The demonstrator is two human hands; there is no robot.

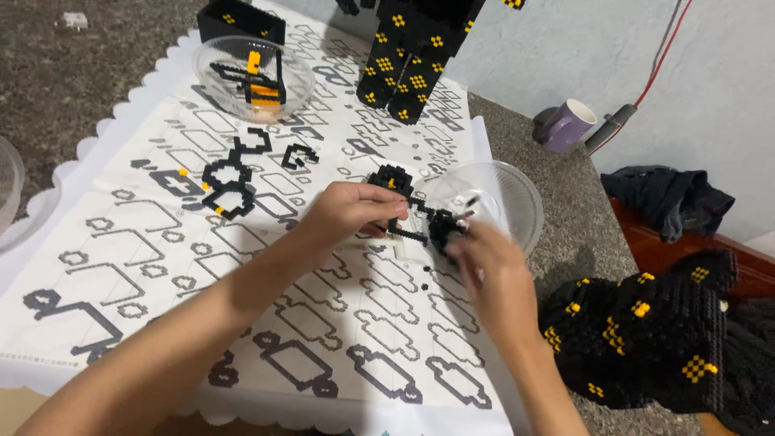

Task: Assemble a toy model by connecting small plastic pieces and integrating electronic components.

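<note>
Two hands meet over a large white printed sheet (266, 323) with a scalloped edge, spread flat on the speckled grey bench (581, 202) and covered in rows of black outline shapes. The left hand (351, 211) has its fingers (386, 211) curled together, pinching a small black bead-built piece (408, 202) with a knobbly head and thin arms, held just above the sheet near its right edge. The right hand (484, 262) comes in from the other side, fingers bent close and touching the piece's lower black lump; it is blurred, so how tightly it grips cannot be told. Just behind the piece sits a clear plastic bowl (504, 194). Another clear bowl (246, 77) at the sheet's far end holds black and orange strips, beside a black box (242, 20) with a yellow mark. Flat black bead shapes (230, 182) with yellow dots lie on the sheet, left of the hands. A tall black and yellow bead figure (412, 56) stands at the back, a similar figure (646, 323) lies to the right, and a purple mug (565, 125) lies tipped near the wall.
</note>
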